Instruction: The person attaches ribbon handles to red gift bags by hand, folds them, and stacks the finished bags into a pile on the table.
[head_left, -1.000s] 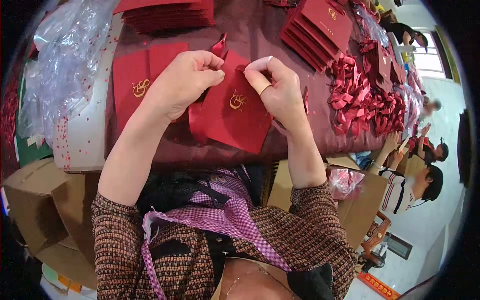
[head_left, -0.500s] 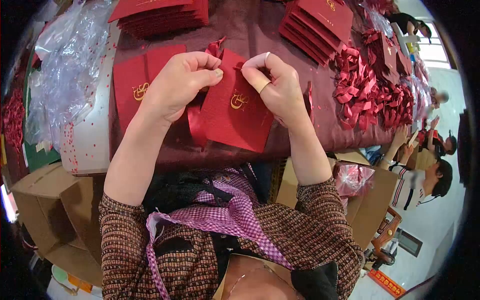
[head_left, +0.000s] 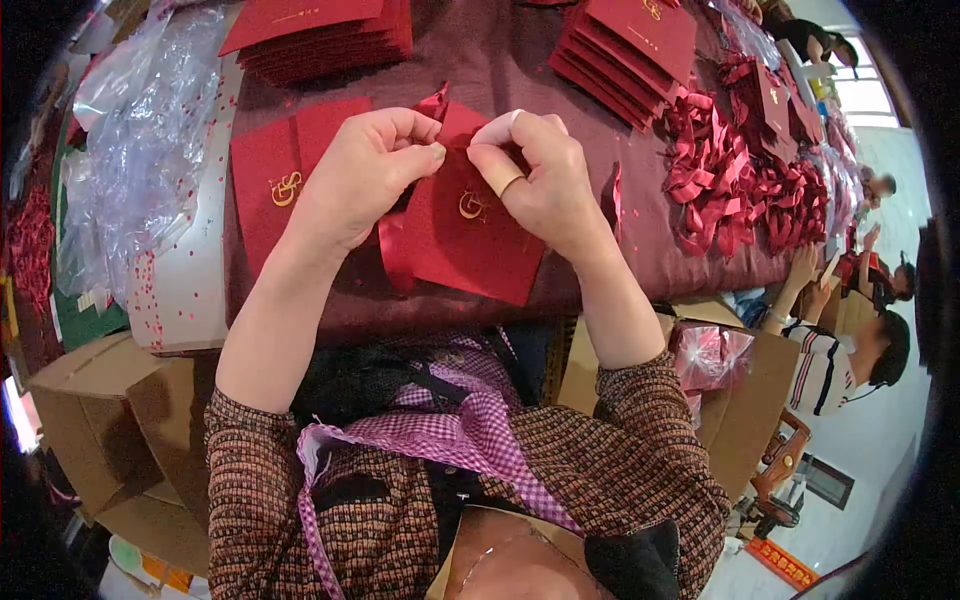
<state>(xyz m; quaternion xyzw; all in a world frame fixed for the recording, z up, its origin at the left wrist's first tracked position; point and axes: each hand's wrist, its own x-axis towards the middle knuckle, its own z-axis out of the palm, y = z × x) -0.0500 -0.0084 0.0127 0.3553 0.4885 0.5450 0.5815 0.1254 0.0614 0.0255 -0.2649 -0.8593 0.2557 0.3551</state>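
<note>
A flat red paper bag (head_left: 475, 250) with a gold emblem lies tilted on the cloth-covered table between my hands. My left hand (head_left: 375, 175) is closed in a pinch at its upper left edge, on a red ribbon (head_left: 397, 262). One ribbon end sticks up above the fingers and another part hangs below them. My right hand (head_left: 540, 180) pinches at the bag's upper right, with thumb and forefinger together on what looks like the same ribbon; the fingertips hide most of it. Another flat red bag (head_left: 265, 195) lies partly under my left hand and forearm.
Stacks of red bags stand at the back left (head_left: 325, 40) and back right (head_left: 635, 50). Red ribbons (head_left: 710, 170) pile up at the right. Clear plastic wrap (head_left: 140, 150) lies left. Cardboard boxes (head_left: 120, 430) flank me below the table; people sit farther right.
My right hand has moved left and slightly down, so its fingertips are closer to my left hand. The left hand keeps its pinch, and the bag has barely shifted.
</note>
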